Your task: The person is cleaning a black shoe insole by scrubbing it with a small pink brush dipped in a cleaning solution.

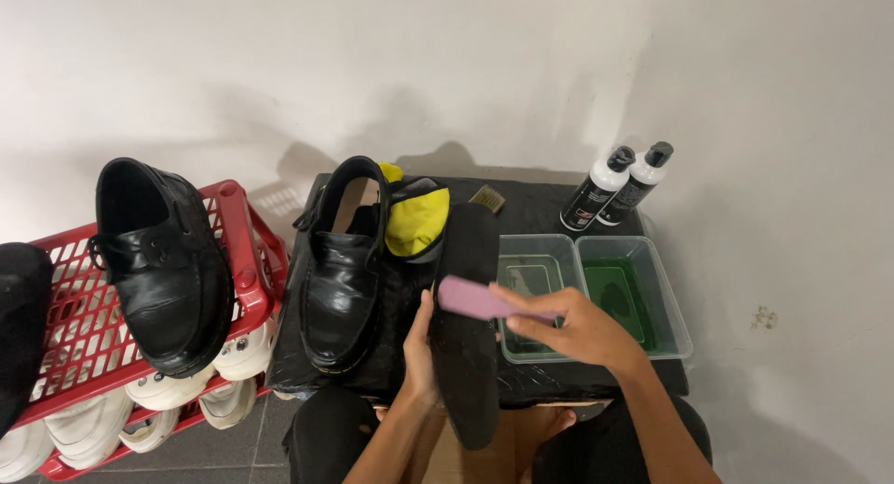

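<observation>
One black insole [467, 335] is gripped at its left edge by the left hand [419, 349], its long axis running from the lap away toward the wall. A pink brush [480, 300] is pinched by the right hand [582, 327] and laid across it. Beyond, a black shoe [343, 270] and yellow cloth [416, 220] are seen on the black-covered table [540, 204].

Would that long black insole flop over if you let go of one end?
Probably a little. The black insole looks thin and flat, so it likely bends easily. Yet it stands nearly straight in the left hand while the right hand presses a pink brush on it.
</observation>
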